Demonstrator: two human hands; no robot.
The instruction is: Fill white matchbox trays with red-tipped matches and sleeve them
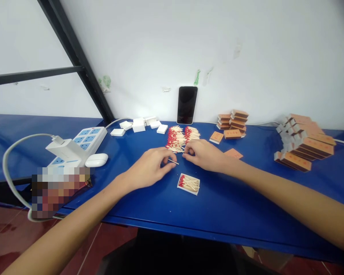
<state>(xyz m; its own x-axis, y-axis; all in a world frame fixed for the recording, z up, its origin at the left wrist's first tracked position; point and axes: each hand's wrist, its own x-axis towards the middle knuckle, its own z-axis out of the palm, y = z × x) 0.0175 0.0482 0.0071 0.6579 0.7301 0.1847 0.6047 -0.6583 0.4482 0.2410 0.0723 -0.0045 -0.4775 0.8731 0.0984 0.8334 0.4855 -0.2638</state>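
My left hand (151,167) rests on the blue table (223,206) with its fingers pinched on a single matchstick (173,162). My right hand (202,154) is curled at the near edge of a loose pile of red-tipped matches (180,138), fingertips closed on matches from it. Just in front of both hands lies a small white open tray (188,183) partly filled with matches.
Several empty white trays (139,125) sit at the back left. Orange matchbox sleeves (232,123) are stacked at the back, a bigger stack of boxes (304,145) at the right. A black phone (187,104) leans on the wall. A power strip (84,141) and white earbud case (96,160) lie left.
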